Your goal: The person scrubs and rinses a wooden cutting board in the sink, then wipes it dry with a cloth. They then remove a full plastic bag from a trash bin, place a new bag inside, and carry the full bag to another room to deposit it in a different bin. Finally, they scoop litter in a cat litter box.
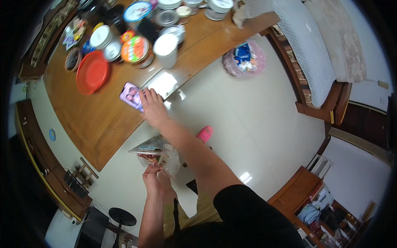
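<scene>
My left hand (152, 178) grips the gathered top of a clear plastic bag (172, 159), which hangs below the wooden table's edge. Inside it shows a clear-lidded container (152, 155) with reddish-brown contents, probably food. My right hand (155, 107) reaches over the near edge of the wooden table (102, 124). Its fingers lie across the right end of a smartphone (131, 94) with a lit screen showing a picture. The thumb is mostly hidden, so whether it grasps the phone is unclear. Beside the fingers lies a flat, glossy rectangular item (162, 83).
Red plastic bowls (91, 73), a white cup (166, 51), an orange-lidded jar (135, 49) and several other containers crowd the table's far side. A pink basket (228, 63) holding refuse stands on the tiled floor. A wooden-framed sofa (307, 77) is at right, a black round-topped stand (122, 216) at lower left.
</scene>
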Demonstrator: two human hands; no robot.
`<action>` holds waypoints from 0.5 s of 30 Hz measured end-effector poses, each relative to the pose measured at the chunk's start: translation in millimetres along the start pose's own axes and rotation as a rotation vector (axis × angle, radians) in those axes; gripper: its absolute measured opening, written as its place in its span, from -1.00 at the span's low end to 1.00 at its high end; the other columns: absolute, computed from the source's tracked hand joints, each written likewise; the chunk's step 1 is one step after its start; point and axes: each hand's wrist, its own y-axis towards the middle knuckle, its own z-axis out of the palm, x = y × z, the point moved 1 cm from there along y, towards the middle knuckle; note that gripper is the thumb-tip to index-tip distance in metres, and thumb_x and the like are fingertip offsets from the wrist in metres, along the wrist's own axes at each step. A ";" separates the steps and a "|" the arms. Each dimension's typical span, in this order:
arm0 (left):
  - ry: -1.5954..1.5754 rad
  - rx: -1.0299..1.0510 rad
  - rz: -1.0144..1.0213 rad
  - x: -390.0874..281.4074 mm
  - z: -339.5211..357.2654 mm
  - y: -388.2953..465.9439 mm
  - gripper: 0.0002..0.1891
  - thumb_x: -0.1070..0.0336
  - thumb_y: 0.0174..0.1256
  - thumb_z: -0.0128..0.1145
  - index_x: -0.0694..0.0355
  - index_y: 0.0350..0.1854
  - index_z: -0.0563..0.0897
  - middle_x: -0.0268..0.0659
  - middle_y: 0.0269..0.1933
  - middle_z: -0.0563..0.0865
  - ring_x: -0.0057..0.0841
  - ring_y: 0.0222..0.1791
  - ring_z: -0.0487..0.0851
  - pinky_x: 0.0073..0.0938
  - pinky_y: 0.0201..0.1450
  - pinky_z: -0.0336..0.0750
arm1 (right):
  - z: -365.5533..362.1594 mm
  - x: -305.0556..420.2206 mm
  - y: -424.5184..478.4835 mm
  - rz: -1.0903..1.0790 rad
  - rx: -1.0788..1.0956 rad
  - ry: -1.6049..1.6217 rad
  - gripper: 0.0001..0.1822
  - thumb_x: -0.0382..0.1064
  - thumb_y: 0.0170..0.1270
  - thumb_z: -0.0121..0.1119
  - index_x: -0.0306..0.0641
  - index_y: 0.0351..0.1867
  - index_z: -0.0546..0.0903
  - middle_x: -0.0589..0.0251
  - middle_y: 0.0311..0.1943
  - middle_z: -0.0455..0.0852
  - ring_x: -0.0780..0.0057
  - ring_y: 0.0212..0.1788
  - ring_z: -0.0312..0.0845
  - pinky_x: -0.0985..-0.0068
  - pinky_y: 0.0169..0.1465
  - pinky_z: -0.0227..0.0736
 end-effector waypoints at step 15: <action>0.189 0.306 -0.036 37.5 304.0 -78.3 -0.61 0.52 0.17 0.07 0.47 0.09 0.57 -0.27 -0.16 0.66 -0.57 -0.17 0.56 -0.60 0.01 0.39 | -259.5 -334.8 -324.9 1.020 -0.220 0.407 -0.68 -0.26 0.30 0.15 -0.31 0.05 0.59 0.12 -0.21 0.76 0.44 -0.17 0.68 0.54 -0.11 0.52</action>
